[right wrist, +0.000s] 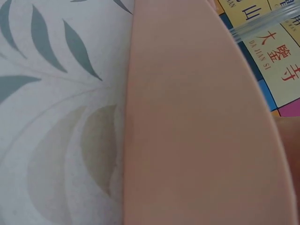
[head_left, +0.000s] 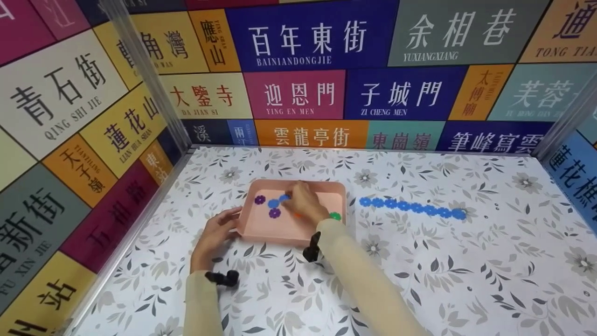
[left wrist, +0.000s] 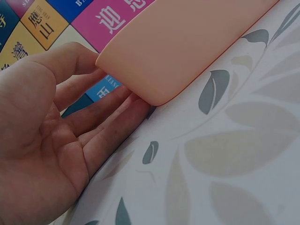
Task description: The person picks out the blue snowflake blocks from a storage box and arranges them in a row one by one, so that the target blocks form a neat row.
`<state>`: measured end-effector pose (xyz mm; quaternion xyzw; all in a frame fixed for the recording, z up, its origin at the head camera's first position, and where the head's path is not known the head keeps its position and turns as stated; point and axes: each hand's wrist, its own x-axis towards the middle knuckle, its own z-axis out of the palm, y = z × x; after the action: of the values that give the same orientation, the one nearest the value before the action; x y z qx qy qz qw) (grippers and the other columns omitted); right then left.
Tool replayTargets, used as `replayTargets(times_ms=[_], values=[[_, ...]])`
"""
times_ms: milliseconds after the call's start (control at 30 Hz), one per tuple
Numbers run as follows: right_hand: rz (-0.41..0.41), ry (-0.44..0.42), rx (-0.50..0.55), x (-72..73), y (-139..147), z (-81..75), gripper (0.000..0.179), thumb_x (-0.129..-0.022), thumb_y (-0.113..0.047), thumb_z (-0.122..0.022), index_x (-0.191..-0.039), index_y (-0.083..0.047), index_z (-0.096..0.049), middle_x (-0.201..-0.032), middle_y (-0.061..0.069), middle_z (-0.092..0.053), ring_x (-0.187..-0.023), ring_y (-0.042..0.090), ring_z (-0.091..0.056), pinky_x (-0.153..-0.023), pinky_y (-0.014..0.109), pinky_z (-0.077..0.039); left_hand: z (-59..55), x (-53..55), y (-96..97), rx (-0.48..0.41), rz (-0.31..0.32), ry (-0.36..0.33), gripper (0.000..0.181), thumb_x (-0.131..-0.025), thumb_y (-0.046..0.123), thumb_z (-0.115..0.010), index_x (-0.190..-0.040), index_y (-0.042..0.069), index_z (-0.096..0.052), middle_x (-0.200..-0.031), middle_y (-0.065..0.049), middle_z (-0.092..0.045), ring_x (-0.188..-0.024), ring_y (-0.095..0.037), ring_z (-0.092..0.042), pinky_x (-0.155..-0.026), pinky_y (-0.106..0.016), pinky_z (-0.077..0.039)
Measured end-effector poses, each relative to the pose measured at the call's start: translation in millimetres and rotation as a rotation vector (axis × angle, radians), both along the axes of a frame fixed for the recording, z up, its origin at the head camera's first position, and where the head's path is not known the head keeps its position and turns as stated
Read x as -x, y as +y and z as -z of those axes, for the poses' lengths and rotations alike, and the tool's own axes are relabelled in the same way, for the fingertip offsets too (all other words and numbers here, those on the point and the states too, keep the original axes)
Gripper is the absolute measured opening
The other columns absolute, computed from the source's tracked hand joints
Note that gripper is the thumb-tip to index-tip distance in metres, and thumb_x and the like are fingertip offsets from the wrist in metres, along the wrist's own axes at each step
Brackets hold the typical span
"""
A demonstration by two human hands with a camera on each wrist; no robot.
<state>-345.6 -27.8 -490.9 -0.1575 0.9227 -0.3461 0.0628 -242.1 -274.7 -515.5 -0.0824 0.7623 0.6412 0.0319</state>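
A shallow pink tray (head_left: 270,235) lies on the table, with small flower-shaped plastic pieces in it. Over the tray my right hand (head_left: 305,203) reaches down, its fingertips beside a blue flower piece (head_left: 285,198). Whether it pinches the piece is hidden. Another blue piece (head_left: 273,204) and a purple piece (head_left: 274,213) lie to the left, and a second purple piece (head_left: 260,199) is near the left wall. A green piece (head_left: 335,216) shows at the right. My left hand (left wrist: 61,122) touches the tray's near left corner with extended fingers. Only the tray's wall (right wrist: 201,117) fills the right wrist view.
To the right of the tray, a row of several blue flower pieces (head_left: 417,207) lies on the table. A floral cloth (head_left: 447,280) covers the tabletop. Walls with colourful street-name panels (head_left: 298,93) stand behind and at both sides.
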Motion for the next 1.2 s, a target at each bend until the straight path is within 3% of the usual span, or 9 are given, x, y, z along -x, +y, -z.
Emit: replayTargets(times_ms=[233,333,433,533,600,733,967,1200], values=[[-0.013,-0.011,-0.002,2.2,-1.9,-1.1,0.017,-0.090,-0.017,-0.074,-0.078,-0.007,-0.069,-0.068,0.000,-0.041,-0.062,0.013,-0.039,-0.052,0.026,-0.029,-0.8,-0.4,-0.9,0.000,-0.016,-0.023,0.047,-0.096,0.016,-0.064,-0.142,0.014,-0.057,-0.143,-0.013,-0.059,-0.113,-0.021,-0.065,-0.088,-0.030,-0.057],[-0.005,-0.014,-0.012,1.6,-2.1,-1.6,0.012,-0.089,-0.017,-0.074,-0.083,-0.006,-0.073,-0.071,-0.001,-0.048,-0.065,0.013,-0.044,-0.055,0.026,-0.035,-0.9,-0.6,-0.9,-0.004,-0.017,-0.030,0.047,-0.095,0.016,-0.064,-0.142,0.015,-0.057,-0.143,-0.012,-0.059,-0.115,-0.021,-0.065,-0.089,-0.030,-0.057],[0.013,-0.005,-0.037,0.0,-1.5,-2.1,0.015,-0.087,-0.019,-0.076,-0.094,-0.005,-0.077,-0.088,0.003,-0.064,-0.082,0.018,-0.055,-0.075,0.031,-0.049,-0.1,-0.1,-1.0,-0.006,-0.013,-0.027,0.047,-0.095,0.015,-0.063,-0.141,0.016,-0.057,-0.143,-0.012,-0.059,-0.117,-0.022,-0.064,-0.091,-0.032,-0.057],[0.023,0.015,-0.060,-0.3,-0.4,-2.1,0.022,-0.086,-0.022,-0.077,-0.100,-0.006,-0.078,-0.105,0.005,-0.070,-0.100,0.023,-0.057,-0.100,0.040,-0.044,-0.3,0.1,-0.9,-0.003,-0.009,-0.026,0.047,-0.095,0.015,-0.062,-0.141,0.016,-0.057,-0.143,-0.011,-0.059,-0.119,-0.023,-0.063,-0.092,-0.033,-0.057],[0.022,0.022,-0.069,0.1,0.3,-2.0,0.022,-0.085,-0.023,-0.077,-0.100,-0.007,-0.078,-0.107,0.006,-0.072,-0.104,0.026,-0.056,-0.105,0.044,-0.038,-0.8,0.1,-0.9,0.011,-0.013,-0.032,0.046,-0.095,0.016,-0.063,-0.140,0.017,-0.057,-0.143,-0.010,-0.059,-0.118,-0.022,-0.064,-0.092,-0.033,-0.057],[0.020,0.046,-0.094,0.4,0.8,-1.8,0.021,-0.084,-0.024,-0.077,-0.097,-0.007,-0.079,-0.104,0.005,-0.072,-0.102,0.026,-0.056,-0.104,0.046,-0.036,-0.6,0.4,-0.3,0.024,-0.018,-0.033,0.046,-0.095,0.017,-0.063,-0.140,0.018,-0.058,-0.142,-0.009,-0.060,-0.116,-0.021,-0.064,-0.091,-0.033,-0.058],[0.008,0.127,-0.148,0.3,2.0,-0.4,0.014,-0.081,-0.022,-0.073,-0.083,-0.008,-0.079,-0.094,0.003,-0.074,-0.097,0.024,-0.057,-0.100,0.047,-0.035,1.7,1.1,-0.4,-0.030,-0.007,-0.003,0.046,-0.095,0.011,-0.062,-0.141,0.012,-0.057,-0.141,-0.015,-0.060,-0.114,-0.023,-0.066,-0.090,-0.033,-0.058],[-0.009,0.112,-0.146,-0.2,3.5,-1.9,0.016,-0.079,-0.023,-0.076,-0.084,-0.008,-0.079,-0.094,0.003,-0.073,-0.098,0.023,-0.056,-0.101,0.047,-0.034,1.2,0.0,-0.6,-0.004,-0.012,-0.020,0.046,-0.096,0.014,-0.062,-0.141,0.015,-0.057,-0.144,-0.013,-0.058,-0.118,-0.023,-0.064,-0.092,-0.033,-0.057]])
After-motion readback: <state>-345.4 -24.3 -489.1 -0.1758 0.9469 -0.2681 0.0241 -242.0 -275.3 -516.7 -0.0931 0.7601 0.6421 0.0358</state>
